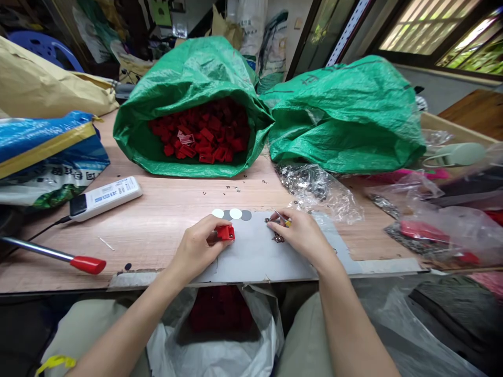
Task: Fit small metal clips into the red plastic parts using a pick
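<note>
My left hand [199, 242] is closed round a small red plastic housing [225, 233], held just above the grey sheet [251, 256] on the table. My right hand [301, 233] is pinched shut at the sheet's right side. A thin metal tool with a yellow handle [288, 223], perhaps a small screwdriver, sits in its fingers. Small dark metal pieces [278, 238] lie under and beside these fingertips. Whether the fingertips also grip one of those pieces, I cannot tell. Two white discs [236, 213] show at the sheet's back edge.
At the back, a green sack [188, 68] lies with its mouth facing me, full of red parts [208, 133]. Another green sack [346, 115] and a clear bag of metal pieces [310, 183] are to its right. A red-tipped lever [88, 264] juts in from the left, near a white device [106, 198].
</note>
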A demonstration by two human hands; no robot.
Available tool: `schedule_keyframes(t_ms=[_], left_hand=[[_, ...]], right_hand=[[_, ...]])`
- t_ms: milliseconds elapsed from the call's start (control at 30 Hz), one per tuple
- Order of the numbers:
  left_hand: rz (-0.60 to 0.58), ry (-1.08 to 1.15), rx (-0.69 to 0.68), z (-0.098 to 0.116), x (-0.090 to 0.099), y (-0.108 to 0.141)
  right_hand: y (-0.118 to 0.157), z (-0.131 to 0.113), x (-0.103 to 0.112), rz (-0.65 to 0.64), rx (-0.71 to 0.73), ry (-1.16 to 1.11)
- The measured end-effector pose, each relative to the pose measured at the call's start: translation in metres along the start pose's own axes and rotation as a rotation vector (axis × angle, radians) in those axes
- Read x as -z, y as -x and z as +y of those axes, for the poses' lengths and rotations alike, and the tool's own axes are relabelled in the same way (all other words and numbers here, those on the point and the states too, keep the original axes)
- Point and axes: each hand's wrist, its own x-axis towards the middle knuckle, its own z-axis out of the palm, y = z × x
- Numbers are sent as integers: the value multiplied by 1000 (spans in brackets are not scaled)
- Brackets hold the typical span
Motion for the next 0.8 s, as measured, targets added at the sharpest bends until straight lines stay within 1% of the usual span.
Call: schedule_keyframes(t_ms=[100, 200, 233, 267, 367, 433, 500, 600, 667, 800], left_hand=[[-8, -27, -15, 1, 0, 1], [-14, -32, -14, 1, 0, 2], [-14, -29, -11, 1, 0, 2], [-12, -25, -6, 0, 0, 2], [1, -6, 1, -1, 0, 2], [2, -3, 13, -1, 0, 2], [-1, -13, 32, 0, 0, 2], [-3, -26, 45, 2, 0, 0], [-3, -25, 41, 3, 0, 0], [-2, -23, 38, 2, 0, -1]], right_hand=[[-4, -7, -10, 95, 21, -111], [-5, -8, -4, 160, -12, -272], [-3, -7, 2, 141, -8, -270], [1, -5, 7, 89, 0, -226], [14, 0, 22, -115, 17, 57], [21, 1, 26, -173, 18, 196], [24, 1, 25, -190, 20, 239], [20, -3, 19, -201, 5, 253], [15, -5, 15, -181, 19, 238], [9, -5, 11, -105, 86, 134]])
